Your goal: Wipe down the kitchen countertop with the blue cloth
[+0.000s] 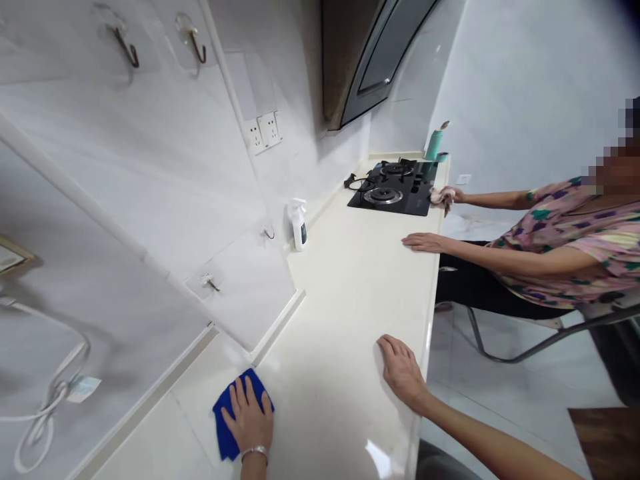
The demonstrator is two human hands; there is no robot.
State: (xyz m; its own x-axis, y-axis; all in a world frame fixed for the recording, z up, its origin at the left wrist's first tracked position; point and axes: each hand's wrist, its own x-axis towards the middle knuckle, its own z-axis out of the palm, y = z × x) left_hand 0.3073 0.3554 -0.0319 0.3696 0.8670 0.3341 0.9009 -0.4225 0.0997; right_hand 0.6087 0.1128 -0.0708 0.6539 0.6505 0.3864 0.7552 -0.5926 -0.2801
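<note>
My left hand [249, 415] lies flat with spread fingers on a folded blue cloth [224, 433], pressing it against the cream countertop [320, 373] beside the wall corner. A metal bracelet circles that wrist. Close to the counter's front edge, my right hand [403, 373] rests palm down, fingers stretched out and slightly bent, with nothing visible in it. Its palm side is hidden. A white spray bottle [300, 228] stands upright against the wall, farther along the counter.
Across the counter's right edge, a seated person [560, 247] holds a pale cloth [443, 196] by the black gas hob [395, 190]. A range hood [373, 60] overhangs. Hooks [196, 45], sockets [263, 132] and a white cable [55, 390] are at the wall; a green bottle [434, 143] stands behind the hob.
</note>
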